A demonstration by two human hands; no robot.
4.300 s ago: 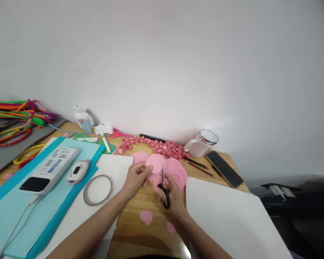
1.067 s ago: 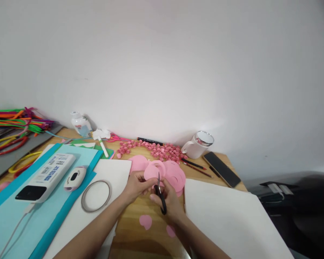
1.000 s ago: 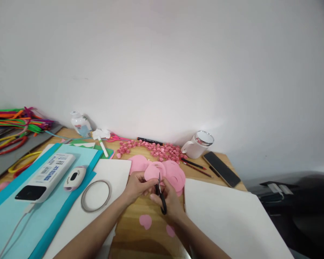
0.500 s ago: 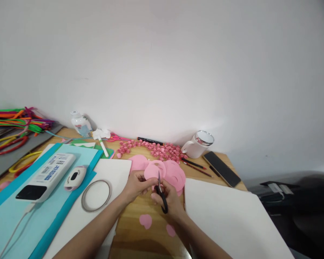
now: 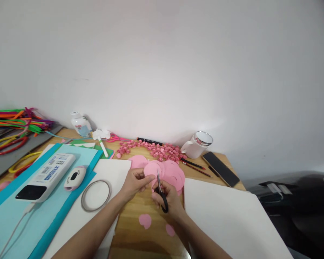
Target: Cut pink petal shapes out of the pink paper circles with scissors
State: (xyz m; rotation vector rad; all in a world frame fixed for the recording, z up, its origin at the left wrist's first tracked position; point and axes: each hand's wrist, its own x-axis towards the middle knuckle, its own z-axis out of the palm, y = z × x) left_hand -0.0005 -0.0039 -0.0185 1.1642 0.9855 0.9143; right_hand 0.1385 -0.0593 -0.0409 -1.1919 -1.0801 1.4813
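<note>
Between thumb and fingers, my left hand pinches the edge of a round pink paper piece. My right hand grips a pair of scissors with black handles, its blades pointing away from me and lying against the right side of that paper. Whether the blades are parted is too small to tell. Just beyond, overlapping pink paper discs lie on the wooden table, some with curved cuts. Nearer me are small pink paper pieces. Many small rolled pink paper curls are heaped behind the discs.
A white mug and a phone stand and lie at the right back. White boards flank my arms. To the left are a roll of tape, a white power bank, blue sheets, a bottle and coloured pipe cleaners.
The pink paper in my left hand has turned slightly against the scissors. My right fingers have shifted a little on the handles; the rest lies as before.
</note>
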